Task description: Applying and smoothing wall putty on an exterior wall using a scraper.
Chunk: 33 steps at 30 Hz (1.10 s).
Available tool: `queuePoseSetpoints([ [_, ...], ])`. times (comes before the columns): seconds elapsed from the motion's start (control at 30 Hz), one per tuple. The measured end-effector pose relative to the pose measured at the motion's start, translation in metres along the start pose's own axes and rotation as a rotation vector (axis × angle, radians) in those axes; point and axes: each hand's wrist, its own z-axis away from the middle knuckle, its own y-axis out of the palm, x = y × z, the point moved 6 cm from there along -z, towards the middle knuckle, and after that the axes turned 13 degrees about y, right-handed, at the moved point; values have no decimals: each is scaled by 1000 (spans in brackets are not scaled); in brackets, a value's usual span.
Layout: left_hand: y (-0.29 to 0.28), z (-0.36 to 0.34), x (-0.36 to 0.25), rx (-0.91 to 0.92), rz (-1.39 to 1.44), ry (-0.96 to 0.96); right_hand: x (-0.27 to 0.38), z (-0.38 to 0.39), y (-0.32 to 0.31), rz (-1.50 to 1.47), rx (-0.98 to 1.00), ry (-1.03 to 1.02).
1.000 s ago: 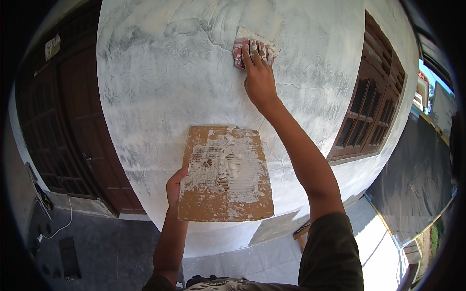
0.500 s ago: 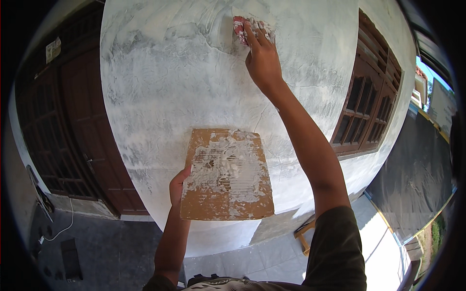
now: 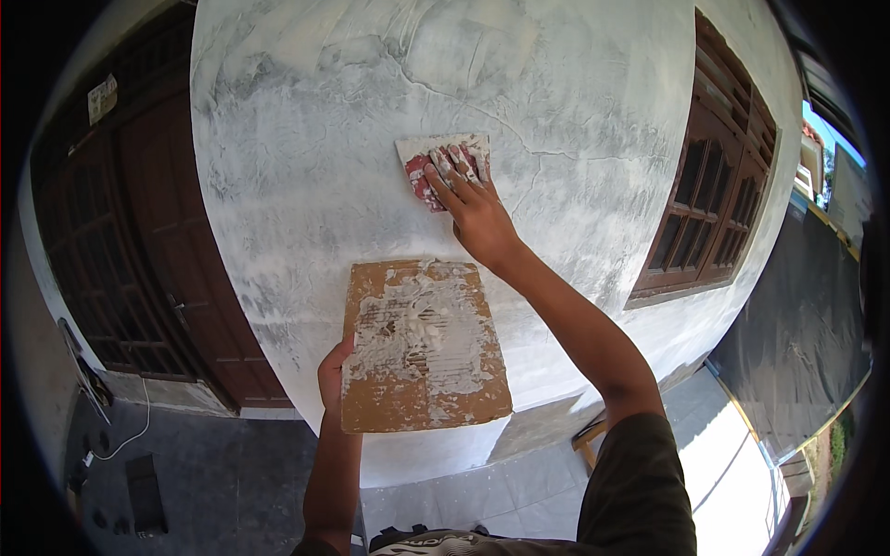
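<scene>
My right hand [image 3: 475, 208] is closed on a red putty scraper [image 3: 422, 183] whose wide, pale blade lies against the wall [image 3: 324, 176]. White paste smears the scraper and my fingers. Lower down, my left hand [image 3: 332, 375] grips the left edge of a brown cardboard sheet [image 3: 482, 403], thumb on the edge and the other fingers hidden behind it. A lumpy layer of white putty [image 3: 417, 324] covers the middle of the cardboard, where some corrugation shows through. The wall is patchy grey and white, with thin raised cracks running right of the scraper.
A brown wooden door [image 3: 190, 269] stands at the left and a brown-framed window [image 3: 709, 185] at the right. Dark sheeting [image 3: 788, 324] hangs at far right. Below are a white cable [image 3: 139, 431], a dark flat object [image 3: 144, 494] and a wooden stool-like piece [image 3: 586, 448].
My right hand has come down the wall and slightly left with the scraper, whose blade now shows. The cardboard in my left hand sits slightly lower in view.
</scene>
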Motion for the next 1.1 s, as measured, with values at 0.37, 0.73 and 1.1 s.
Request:
queuePoseSetpoints([
  [0.37, -51, -38, -18, -55, -2, -19, -22, 77, -5, -1495, 394, 1185],
  [0.73, -62, -83, -10, -89, 104, -75, -74, 108, 82, -1629, 570, 1510],
  [1.1, -50, -56, -40, -22, 179, -37, -23, 88, 67, -1330, 666, 1287],
])
